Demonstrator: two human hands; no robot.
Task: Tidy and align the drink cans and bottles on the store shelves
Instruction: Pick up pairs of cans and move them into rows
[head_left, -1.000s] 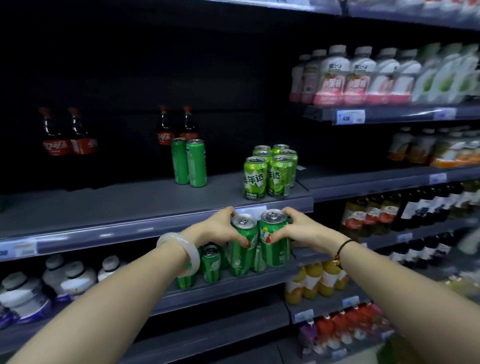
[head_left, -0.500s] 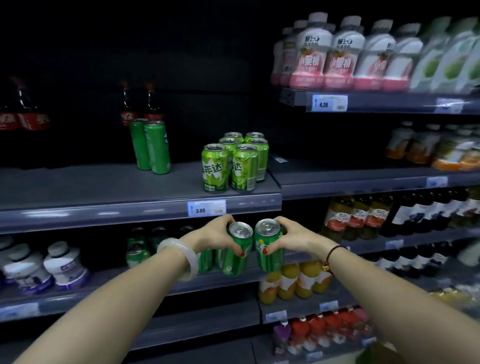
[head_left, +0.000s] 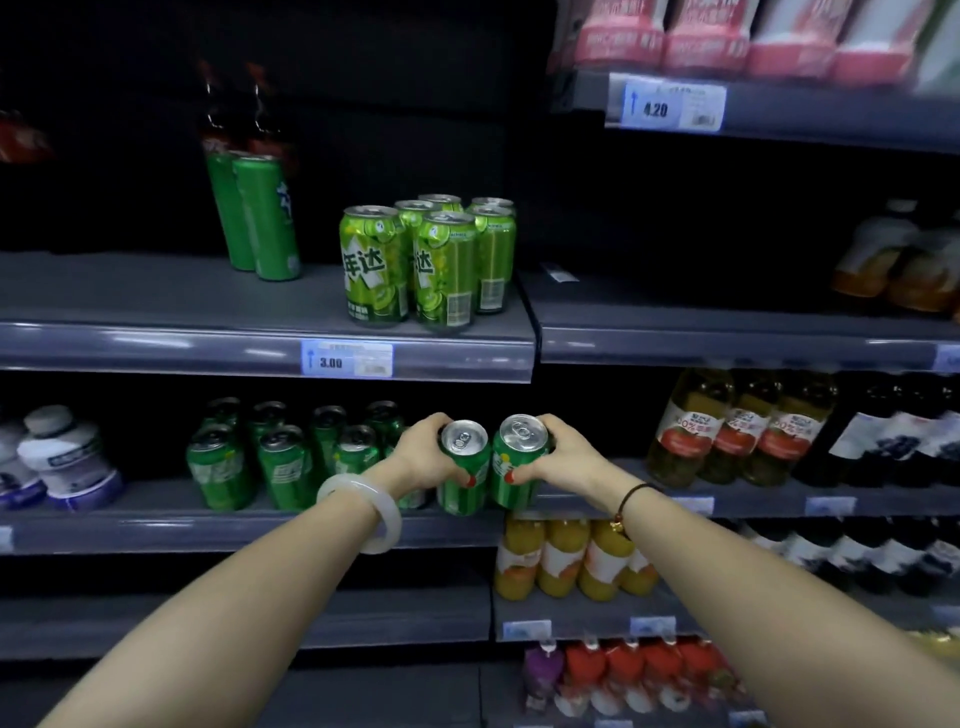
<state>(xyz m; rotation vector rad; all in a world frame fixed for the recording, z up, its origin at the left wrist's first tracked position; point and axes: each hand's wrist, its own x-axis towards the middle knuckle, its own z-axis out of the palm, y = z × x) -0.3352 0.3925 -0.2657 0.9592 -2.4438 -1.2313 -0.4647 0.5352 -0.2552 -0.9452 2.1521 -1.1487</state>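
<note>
While its fingers curl round a green can each, the left hand grips the left can and the right hand grips the right can. The two are side by side at the front of the shelf, just right of the other green cans. Above, six lighter cans read "年达" over a price tag marked "3.00". A higher tag reads "4.20", and the juice bottles show "100%".
</note>
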